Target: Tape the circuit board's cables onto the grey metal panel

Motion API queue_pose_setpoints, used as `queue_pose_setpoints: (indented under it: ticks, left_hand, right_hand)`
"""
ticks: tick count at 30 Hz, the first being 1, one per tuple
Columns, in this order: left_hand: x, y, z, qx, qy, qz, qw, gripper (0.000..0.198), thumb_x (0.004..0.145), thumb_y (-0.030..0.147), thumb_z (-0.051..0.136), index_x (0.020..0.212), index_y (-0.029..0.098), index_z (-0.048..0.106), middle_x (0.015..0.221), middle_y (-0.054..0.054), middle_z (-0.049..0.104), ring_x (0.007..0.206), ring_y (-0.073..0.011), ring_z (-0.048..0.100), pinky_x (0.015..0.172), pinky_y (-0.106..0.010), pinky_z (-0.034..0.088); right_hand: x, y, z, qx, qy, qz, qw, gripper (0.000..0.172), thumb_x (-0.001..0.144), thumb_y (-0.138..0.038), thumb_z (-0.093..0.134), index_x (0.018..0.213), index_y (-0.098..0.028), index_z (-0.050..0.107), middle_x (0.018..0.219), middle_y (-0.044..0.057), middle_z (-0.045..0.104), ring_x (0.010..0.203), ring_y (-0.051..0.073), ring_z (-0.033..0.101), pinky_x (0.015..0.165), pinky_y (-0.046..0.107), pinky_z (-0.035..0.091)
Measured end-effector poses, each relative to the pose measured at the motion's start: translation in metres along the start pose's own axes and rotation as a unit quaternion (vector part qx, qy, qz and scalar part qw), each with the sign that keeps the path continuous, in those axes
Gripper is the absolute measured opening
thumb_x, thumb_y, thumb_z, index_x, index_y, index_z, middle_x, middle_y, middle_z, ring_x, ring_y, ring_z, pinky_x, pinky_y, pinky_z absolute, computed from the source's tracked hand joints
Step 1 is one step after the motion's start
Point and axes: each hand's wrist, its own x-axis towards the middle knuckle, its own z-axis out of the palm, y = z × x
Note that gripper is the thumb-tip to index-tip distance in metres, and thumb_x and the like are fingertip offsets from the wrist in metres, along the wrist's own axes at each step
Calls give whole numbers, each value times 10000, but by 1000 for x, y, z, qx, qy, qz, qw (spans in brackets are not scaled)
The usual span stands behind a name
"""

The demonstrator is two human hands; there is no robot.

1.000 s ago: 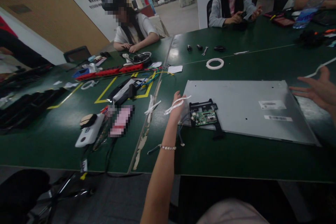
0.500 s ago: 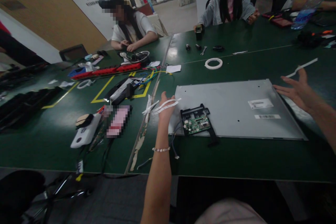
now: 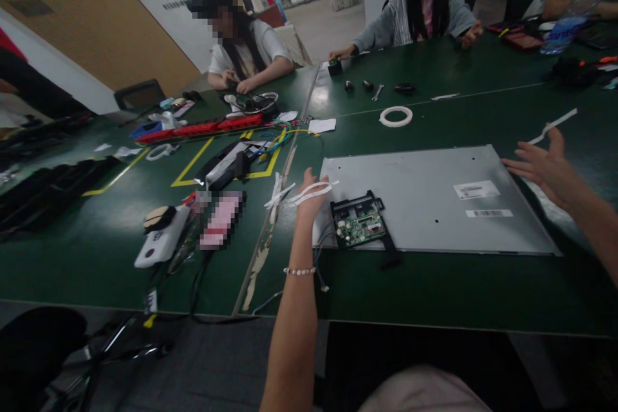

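Observation:
A flat grey metal panel (image 3: pixel 420 187) with two white labels lies on the table. My left hand (image 3: pixel 311 203) is at its left edge, fingers stretched out, with white tape strips (image 3: pixel 309 190) lying across them. At the panel's right edge my right hand (image 3: pixel 548 164) is spread, its fingertips close to or touching the edge. Another white tape strip (image 3: pixel 555 124) hangs off its thumb side and sticks up. A green circuit board (image 3: pixel 361 229) in a black frame rests on the panel's near left corner, close to my left hand.
Beyond the panel lies a tape roll (image 3: pixel 396 116), with a small wrench (image 3: pixel 378 92) further back. More tape strips (image 3: pixel 277 195) stick near the table seam. On the left are a phone (image 3: pixel 222 220), a white device (image 3: pixel 161 237) and a red power strip (image 3: pixel 197 129). Other people sit across the table.
The panel has slid slightly left, and my right hand has moved slightly left with it. Across the table, a person's hand has moved a small black box to the left. The camera view has shifted a little.

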Motion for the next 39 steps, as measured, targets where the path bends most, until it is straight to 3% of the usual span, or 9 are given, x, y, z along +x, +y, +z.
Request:
queue_pose_setpoints:
  ticks: [4,11,19,22,25,27,30,35,39]
  left_hand:
    - [2,-2,-1,20,-6,-6,1000,611,870,324,583,1398,139,336,1223,-151,607,1125,-223,604,962,-326,469]
    - [-1,3,-7,55,8,-9,998,593,877,334,560,1393,128,352,1207,-157,609,1096,-240,613,952,-328,471]
    - [0,4,-7,67,11,-13,998,655,876,366,551,1411,70,317,1262,-218,565,1174,-308,559,993,-411,434]
    - [2,3,-4,53,30,17,998,669,860,366,575,1400,64,319,1322,-237,507,1243,-320,497,1030,-443,403]
    - [1,9,-4,0,44,92,995,693,828,388,619,1396,125,322,1401,-206,431,1319,-310,409,1085,-464,343]
    - [-5,17,-7,-58,-3,147,987,689,844,432,591,1408,168,296,1427,-176,404,1333,-282,395,1090,-456,343]
    - [-20,32,-18,-100,-128,214,963,652,885,486,508,1426,214,266,1444,-144,392,1341,-259,387,1089,-467,346]
    - [-51,41,-46,-5,-254,307,917,879,777,545,636,1474,235,199,1542,-134,221,1420,-312,217,1156,-520,204]
    - [-74,31,-60,73,-320,311,892,1098,674,579,720,1500,230,88,1567,-157,104,1440,-329,133,1151,-534,203]
  right_hand:
    - [5,7,-1,30,-13,-7,999,806,788,-306,646,1397,-497,153,1434,51,348,1040,228,616,961,432,471]
    - [8,14,5,47,-29,-31,998,898,749,-370,700,1423,-484,118,1450,62,327,1098,245,585,1015,460,419]
    - [0,9,15,50,-32,-44,997,942,714,-398,723,1438,-469,124,1462,68,320,1114,232,578,1038,439,405]
    - [1,14,14,23,-41,-67,997,982,701,-400,734,1448,-459,99,1469,74,307,1137,225,565,1044,430,401]
    - [3,18,12,-16,-39,-80,996,991,719,-368,731,1452,-459,70,1481,79,280,1132,218,569,1037,406,417]
    - [3,20,12,-30,-36,-87,995,983,732,-353,722,1454,-451,62,1488,88,261,1119,219,577,1025,394,431]
    - [4,23,11,-58,-36,-99,993,969,747,-355,704,1457,-434,50,1493,100,250,1102,221,587,1024,400,426]
    - [5,25,11,-111,-21,-107,988,978,747,-369,709,1462,-405,43,1487,114,268,1089,228,594,1024,405,417]
    - [4,22,13,-107,-28,-109,988,967,757,-350,707,1460,-425,47,1499,104,244,1086,233,594,996,385,449]
